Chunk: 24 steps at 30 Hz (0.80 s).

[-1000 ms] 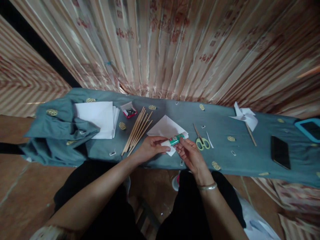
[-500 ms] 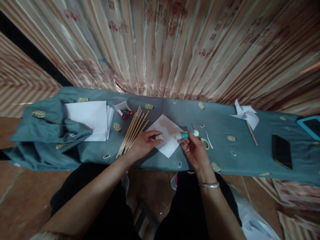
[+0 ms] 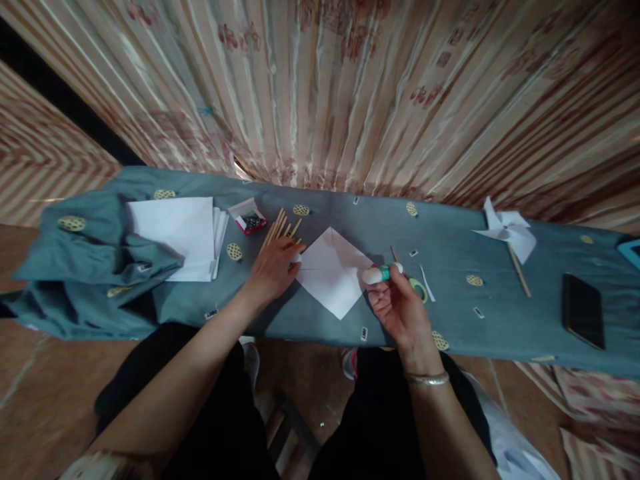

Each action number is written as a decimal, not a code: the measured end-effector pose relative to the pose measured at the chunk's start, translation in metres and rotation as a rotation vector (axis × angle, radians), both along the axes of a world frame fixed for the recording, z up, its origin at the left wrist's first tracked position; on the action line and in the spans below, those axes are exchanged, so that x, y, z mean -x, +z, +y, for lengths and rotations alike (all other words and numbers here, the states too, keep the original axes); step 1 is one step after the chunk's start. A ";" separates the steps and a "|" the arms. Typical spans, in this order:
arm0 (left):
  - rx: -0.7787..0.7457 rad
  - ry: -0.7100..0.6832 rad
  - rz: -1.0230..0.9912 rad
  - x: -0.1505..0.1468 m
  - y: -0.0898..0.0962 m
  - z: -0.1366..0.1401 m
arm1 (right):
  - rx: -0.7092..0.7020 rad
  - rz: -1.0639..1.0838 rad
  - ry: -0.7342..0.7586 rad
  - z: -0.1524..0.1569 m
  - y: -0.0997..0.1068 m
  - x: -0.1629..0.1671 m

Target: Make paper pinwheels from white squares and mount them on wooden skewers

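A glue stick (image 3: 384, 273) with a green band and white ends is gripped in my right hand (image 3: 403, 307), just over the right corner of a creased white paper square (image 3: 335, 273). My left hand (image 3: 273, 267) is closed beside the square's left corner, over the near part of several thin wooden sticks (image 3: 277, 227). Between its thumb and fingers shows a small white piece, which looks like the glue stick's cap (image 3: 298, 258); most of it is hidden.
Paper sheets (image 3: 173, 233) and a small box of metal pieces (image 3: 249, 217) lie left. To the right are a green tape roll (image 3: 419, 289), a white strip (image 3: 427, 283), a paper pinwheel (image 3: 507, 228) and a phone (image 3: 583, 310). A curtain (image 3: 320, 100) hangs behind the cloth-covered table (image 3: 450, 233).
My left hand has moved left, off the middle of the paper square and over the sticks. My right hand keeps hold of the glue stick near the right corner. The view has shifted slightly.
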State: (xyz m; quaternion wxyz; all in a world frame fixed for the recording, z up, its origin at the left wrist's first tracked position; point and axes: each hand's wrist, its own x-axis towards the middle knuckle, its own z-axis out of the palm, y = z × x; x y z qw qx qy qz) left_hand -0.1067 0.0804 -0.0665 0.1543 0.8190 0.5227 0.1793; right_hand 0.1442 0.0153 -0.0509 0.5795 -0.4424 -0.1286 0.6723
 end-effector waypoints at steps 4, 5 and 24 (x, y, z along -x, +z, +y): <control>-0.023 -0.002 0.040 0.003 0.002 0.001 | 0.000 0.024 -0.005 -0.001 0.000 0.002; -0.037 -0.009 0.052 0.003 0.004 0.001 | 0.003 0.028 -0.007 -0.001 0.000 0.003; -0.023 -0.313 -0.039 -0.043 -0.014 -0.052 | -0.150 -0.606 -0.119 0.018 -0.009 0.024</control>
